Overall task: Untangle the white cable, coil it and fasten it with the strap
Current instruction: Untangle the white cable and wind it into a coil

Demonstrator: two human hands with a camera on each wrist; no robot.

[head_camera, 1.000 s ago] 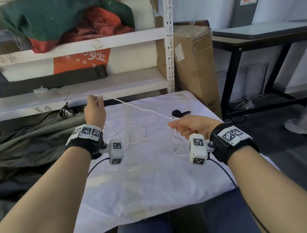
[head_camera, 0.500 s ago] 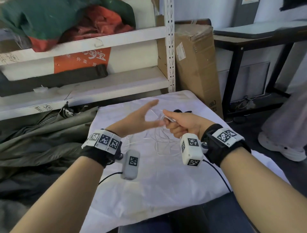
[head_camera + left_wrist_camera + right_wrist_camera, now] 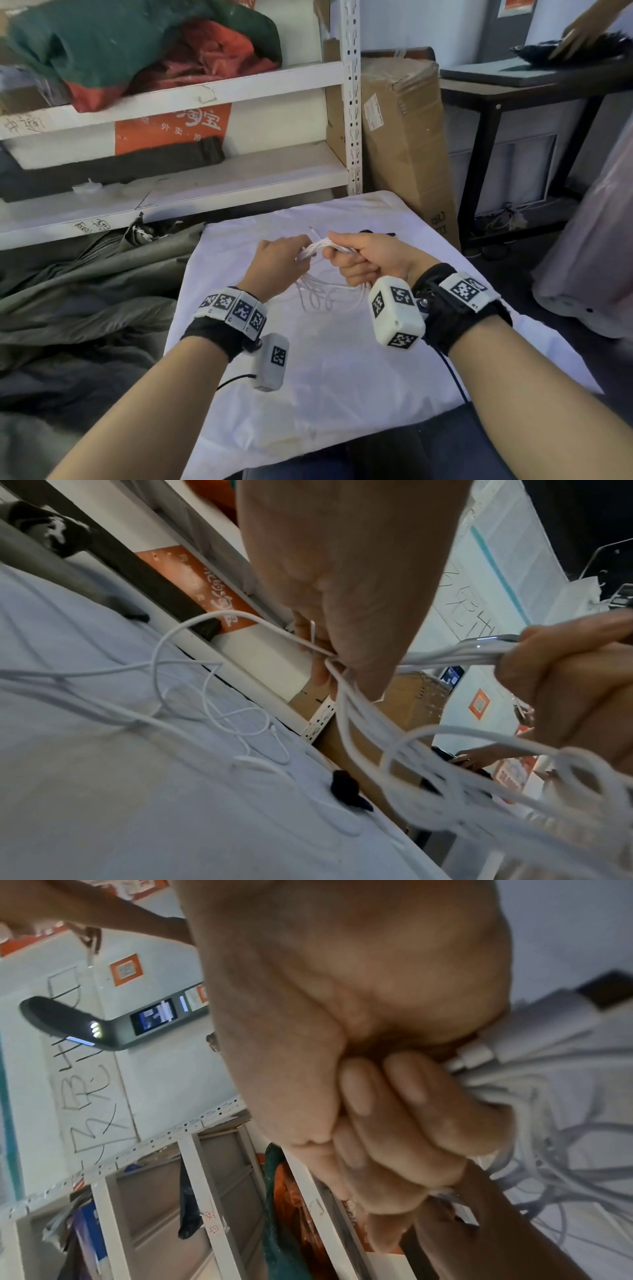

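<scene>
Both hands gather the white cable (image 3: 320, 247) at frame centre; coiling is partly done.

Right hand (image 3: 371, 258) is fisted round a bundle of strands; left hand (image 3: 278, 263) pinches the bundle's other end. Loose loops trail onto the white cloth (image 3: 342, 377), so more winding and strapping remain. Only the left wrist view shows the dark strap (image 3: 347, 791) lying free low on the cloth; the right wrist view shows a connector (image 3: 476, 1053) at the fist.
</scene>
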